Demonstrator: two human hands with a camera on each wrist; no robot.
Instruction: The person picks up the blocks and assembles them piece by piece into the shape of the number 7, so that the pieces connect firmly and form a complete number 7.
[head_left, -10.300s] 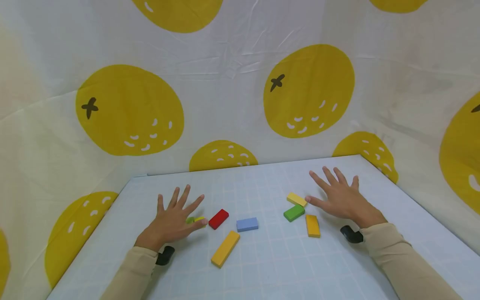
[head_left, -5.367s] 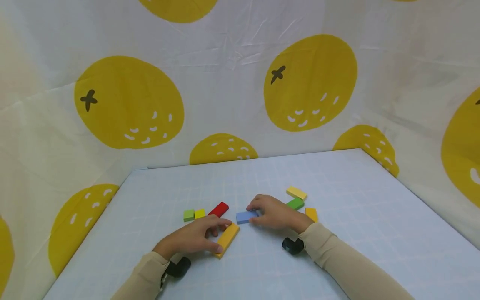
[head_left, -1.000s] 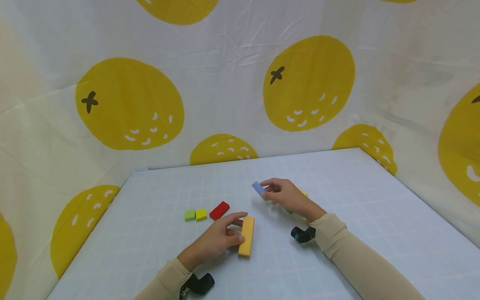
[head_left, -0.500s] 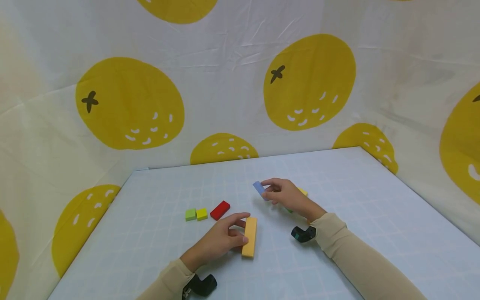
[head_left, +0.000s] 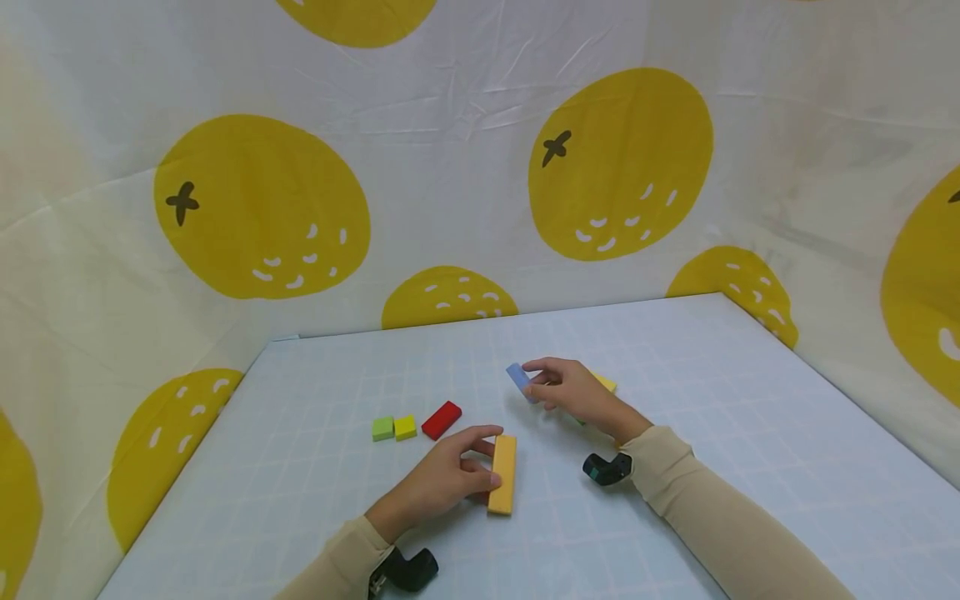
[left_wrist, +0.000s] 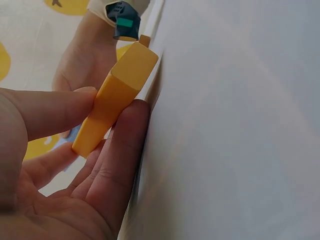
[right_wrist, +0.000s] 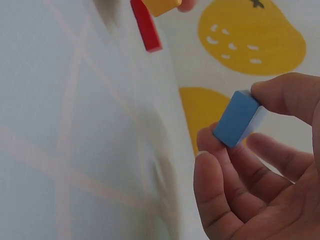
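My left hand pinches a long orange-yellow block between thumb and fingers, just above the table near its middle. The left wrist view shows that block's end face turned to the camera, with the thumb on one side and fingers on the other. Farther back and to the right, my right hand holds a blue block, tilted and lifted off the table. In the right wrist view the thumb and fingertips grip the blue block at its ends.
A red block, a yellow cube and a light green cube lie left of centre. Behind the right hand, a pale yellow block shows, with green and orange blocks mostly hidden. A fruit-print curtain borders the table.
Over the last second the left hand shifts slightly right with the orange-yellow block. The right hand stays almost still. Earlier, both hands were spread and empty, then reached the two blocks and lifted them.
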